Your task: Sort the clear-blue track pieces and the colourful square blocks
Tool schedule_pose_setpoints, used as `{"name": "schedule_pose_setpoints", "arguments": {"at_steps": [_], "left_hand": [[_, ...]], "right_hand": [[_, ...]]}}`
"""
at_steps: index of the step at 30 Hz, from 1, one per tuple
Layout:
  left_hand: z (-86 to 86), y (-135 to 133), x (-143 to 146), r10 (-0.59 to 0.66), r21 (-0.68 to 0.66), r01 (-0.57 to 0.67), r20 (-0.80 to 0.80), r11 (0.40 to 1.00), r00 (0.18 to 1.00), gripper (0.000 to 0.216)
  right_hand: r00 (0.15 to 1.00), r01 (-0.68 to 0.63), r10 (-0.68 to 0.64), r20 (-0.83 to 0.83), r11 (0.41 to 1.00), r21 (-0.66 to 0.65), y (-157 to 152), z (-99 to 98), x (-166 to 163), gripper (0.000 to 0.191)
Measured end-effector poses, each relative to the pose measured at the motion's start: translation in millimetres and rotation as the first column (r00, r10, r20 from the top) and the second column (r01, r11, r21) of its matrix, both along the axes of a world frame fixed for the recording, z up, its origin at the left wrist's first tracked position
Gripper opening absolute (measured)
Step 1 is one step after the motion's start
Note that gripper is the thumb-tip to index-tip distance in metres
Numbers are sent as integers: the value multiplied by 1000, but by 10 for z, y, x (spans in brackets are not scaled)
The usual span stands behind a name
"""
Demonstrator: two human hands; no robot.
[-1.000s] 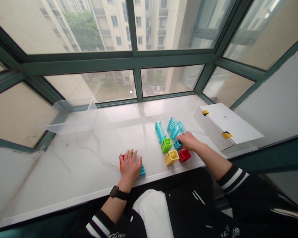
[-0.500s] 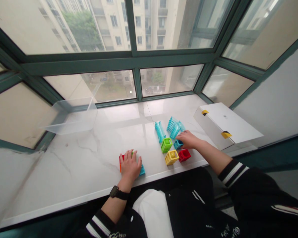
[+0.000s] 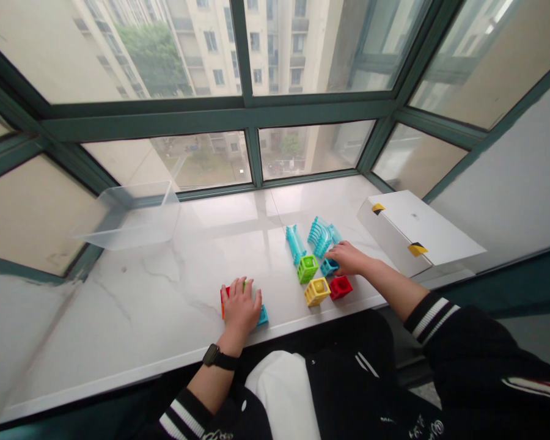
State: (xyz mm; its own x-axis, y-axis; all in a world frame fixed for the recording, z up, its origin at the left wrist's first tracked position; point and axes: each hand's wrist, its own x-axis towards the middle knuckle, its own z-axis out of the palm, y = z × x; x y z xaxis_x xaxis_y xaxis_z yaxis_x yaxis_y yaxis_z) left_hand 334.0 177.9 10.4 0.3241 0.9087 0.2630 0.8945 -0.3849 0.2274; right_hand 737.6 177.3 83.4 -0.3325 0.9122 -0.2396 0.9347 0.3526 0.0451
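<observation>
My left hand lies over a cluster of building blocks near the counter's front edge, its fingers curved across them. Parts of a red block and a blue block show around it, with bits of orange and green; the rest is covered. My right hand has its fingers on a small blue cube block, which it partly hides. Close by stand a green block, a yellow block and a red cube block. Behind them lie a straight turquoise track piece and a curved track piece.
A clear plastic bin stands at the back left of the white marbled counter. At the right is a white box with yellow-and-black tape on its edge. Green-framed windows rise behind the counter.
</observation>
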Motion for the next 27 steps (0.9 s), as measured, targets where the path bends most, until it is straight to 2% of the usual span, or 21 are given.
{"name": "schedule_pose_setpoints", "arguments": {"at_steps": [11, 17, 22, 27], "left_hand": [[11, -1, -1, 5, -9, -6, -17, 1000, 1000, 44], [16, -4, 3, 11, -10, -12, -19, 1000, 1000, 44], [19, -7, 0, 5, -12, -5, -6, 1000, 1000, 43], [-4, 0, -8, -3, -16, 3, 33, 1000, 999, 43]], "right_hand": [[999, 16, -15, 30, 999, -34, 18, 30, -13, 42], [999, 39, -38, 30, 999, -35, 1, -29, 19, 57], [998, 64, -65, -23, 997, -39, -17, -34, 44, 70], [984, 118, -123, -126, 992, -45, -113, 94, 80, 67]]}}
